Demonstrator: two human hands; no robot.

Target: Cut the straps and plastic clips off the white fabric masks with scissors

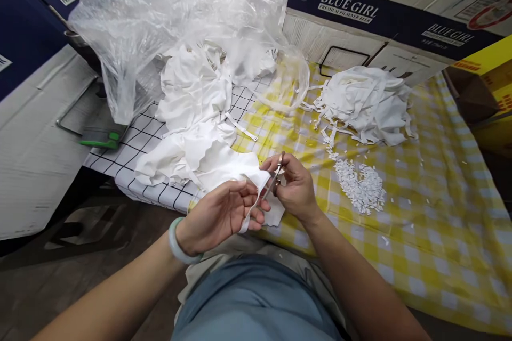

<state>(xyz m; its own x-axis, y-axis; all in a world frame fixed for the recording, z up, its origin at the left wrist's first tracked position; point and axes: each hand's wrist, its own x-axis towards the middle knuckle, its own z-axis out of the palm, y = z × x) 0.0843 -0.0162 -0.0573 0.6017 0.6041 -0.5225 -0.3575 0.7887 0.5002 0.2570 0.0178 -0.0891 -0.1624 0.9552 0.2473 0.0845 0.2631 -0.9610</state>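
My left hand point(222, 213) is closed on a white fabric piece with an elastic strap point(256, 194), held just off the near table edge. A pale green bangle point(178, 242) sits on that wrist. My right hand point(294, 184) grips small metal scissors point(276, 176), their blades pointing up and meeting the strap. A heap of white fabric pieces point(192, 117) lies behind my hands on the table. Another heap of white pieces with straps point(366, 104) lies at the far right. A small mound of white snippets point(360, 184) sits to the right of my right hand.
A yellow checked tablecloth point(440, 224) covers the table, with a black-grid white cloth point(136, 138) at the left. A large clear plastic bag point(168, 16) slumps at the back. "Blue Girl" cardboard boxes point(384, 8) wall the back and left. A green-handled tool point(98, 138) lies left.
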